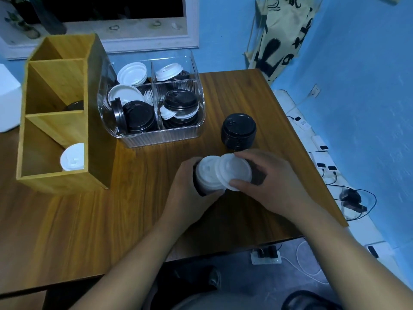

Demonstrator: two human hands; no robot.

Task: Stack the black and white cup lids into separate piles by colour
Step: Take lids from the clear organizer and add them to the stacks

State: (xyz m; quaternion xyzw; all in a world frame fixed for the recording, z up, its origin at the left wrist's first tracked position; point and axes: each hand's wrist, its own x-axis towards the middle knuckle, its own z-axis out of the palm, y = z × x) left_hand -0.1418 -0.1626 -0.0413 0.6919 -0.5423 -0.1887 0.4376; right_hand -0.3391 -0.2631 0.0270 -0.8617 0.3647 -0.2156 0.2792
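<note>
My left hand (187, 193) grips a small bunch of nested lids (206, 175), white on top with a dark edge showing underneath. My right hand (268, 182) pinches a single white lid (233, 170) that overlaps the right side of that bunch, tilted. A stack of black lids (238, 132) stands on the table just beyond my hands. The clear plastic bin (154, 135) farther back holds several mixed black and white lids in its compartments.
A wooden organiser (55, 108) stands at the left, with a white lid (72, 157) in its front compartment and a dark lid (74, 105) in the middle one. The table's right edge (312, 157) drops to power strips and cables on the floor.
</note>
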